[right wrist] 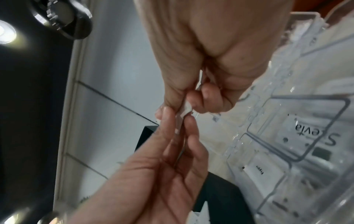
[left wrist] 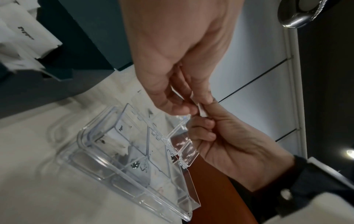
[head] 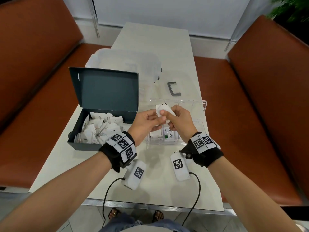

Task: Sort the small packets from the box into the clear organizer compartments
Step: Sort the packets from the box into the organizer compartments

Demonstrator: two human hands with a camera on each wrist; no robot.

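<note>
Both hands, left hand (head: 147,120) and right hand (head: 179,122), pinch small white paper packets (head: 163,109) above the clear plastic organizer (head: 203,107); stuck-together packets may drop into one compartment.

Head view evenly lit, bright, soft indoor light, faint shadows under wrists on the table (head: 160,47). Strong wide-angle bend at edges, benches bowed, plant top right smeared. Wrist views dimmer, motion-blurred, skin soft. Glare spots: ceiling lamp (right wrist: 5,32) left edge of right wrist view, another (left wrist: 349,153) right edge of left wrist view. Highlights glint on clear organizer (left wrist: 132,169), packet print blurred
</note>
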